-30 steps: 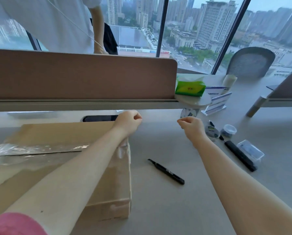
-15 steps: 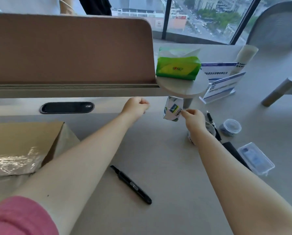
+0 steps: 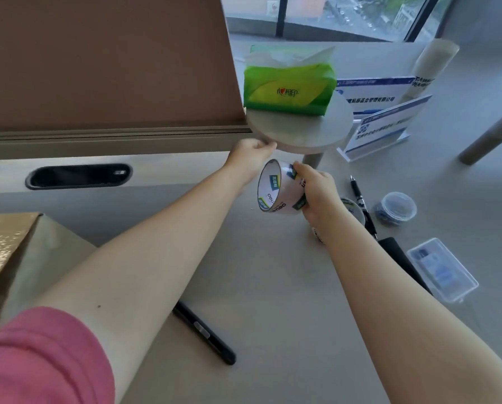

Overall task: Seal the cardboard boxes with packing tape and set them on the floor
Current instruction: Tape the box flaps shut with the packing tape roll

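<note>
Clear tape: a roll of packing tape [image 3: 278, 189] with a printed core, lifted off the table [image 3: 273, 287] and turned so its open ring faces the camera.
Right hand: the right hand [image 3: 316, 193] has its grip closed round the roll's outer band, thumb over the top edge.
Left hand: the left hand [image 3: 251, 154] is curled into a fist just behind the roll, under the small round shelf [image 3: 302, 132]. Its grip looks closed on something fine, probably the free end of the tape, but no strip can be made out, so I cannot tell for sure.
Box: the cardboard box [image 3: 13, 252] lies at the far left edge of the table, well apart from both hands; clear film glints on its top.
Other tools: a black marker [image 3: 206, 336] lies near the left forearm, and a second tape roll [image 3: 351, 211] sits partly hidden behind the right wrist.
Step in hand: likely finding and pulling the tape's loose end.
Doing it well: keep the roll steady in the right hand and let it turn freely. Draw the end straight out so the strip does not fold and stick to itself. Pull enough to span the box seam with overhang on both sides, then carry it to the box under light tension.
</note>
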A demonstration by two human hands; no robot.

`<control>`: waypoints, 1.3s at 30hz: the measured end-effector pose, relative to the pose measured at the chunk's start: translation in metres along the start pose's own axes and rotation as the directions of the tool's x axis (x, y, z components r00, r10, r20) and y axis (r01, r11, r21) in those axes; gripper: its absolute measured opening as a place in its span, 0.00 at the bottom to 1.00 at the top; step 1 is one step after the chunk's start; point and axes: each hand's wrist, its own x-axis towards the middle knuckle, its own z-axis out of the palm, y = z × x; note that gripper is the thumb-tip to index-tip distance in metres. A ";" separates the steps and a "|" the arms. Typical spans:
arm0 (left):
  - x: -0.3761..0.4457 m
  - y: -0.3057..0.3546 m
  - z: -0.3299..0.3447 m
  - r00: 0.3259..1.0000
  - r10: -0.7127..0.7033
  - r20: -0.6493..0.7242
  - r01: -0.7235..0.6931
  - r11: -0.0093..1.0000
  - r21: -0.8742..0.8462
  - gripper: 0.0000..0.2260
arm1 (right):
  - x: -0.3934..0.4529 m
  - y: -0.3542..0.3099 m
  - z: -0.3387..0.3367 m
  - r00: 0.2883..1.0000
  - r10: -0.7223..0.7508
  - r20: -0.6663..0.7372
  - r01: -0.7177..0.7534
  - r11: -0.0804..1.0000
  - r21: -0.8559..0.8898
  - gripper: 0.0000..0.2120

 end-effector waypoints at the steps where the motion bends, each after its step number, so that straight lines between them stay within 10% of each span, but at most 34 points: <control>1: 0.000 0.003 0.004 1.000 -0.018 0.001 0.018 1.000 -0.017 0.09 | 0.000 -0.002 -0.001 1.000 0.006 0.009 -0.006 1.000 0.005 0.12; 7: 0.009 0.011 0.018 0.990 -0.072 -0.122 0.079 0.996 0.049 0.11 | -0.002 -0.004 -0.004 0.998 0.041 0.047 -0.041 0.999 0.017 0.11; 15: 0.006 0.015 0.018 0.968 0.192 -0.160 -0.086 0.858 0.506 0.20 | -0.003 0.000 -0.010 0.989 0.029 0.144 -0.052 0.985 0.165 0.11; 24: -0.001 0.028 0.028 0.923 0.366 -0.120 -0.225 0.765 0.603 0.19 | -0.002 0.000 -0.013 0.974 0.041 0.223 -0.105 0.954 0.282 0.10; 34: -0.029 0.031 0.025 0.685 0.722 -0.094 -0.536 0.587 0.606 0.15 | -0.017 -0.009 -0.023 0.941 -0.016 0.338 -0.111 0.928 0.355 0.18; 39: -0.043 0.037 0.002 0.791 0.554 -0.260 -0.424 0.802 0.420 0.14 | -0.037 -0.026 -0.010 0.961 -0.088 0.261 0.014 0.962 0.272 0.11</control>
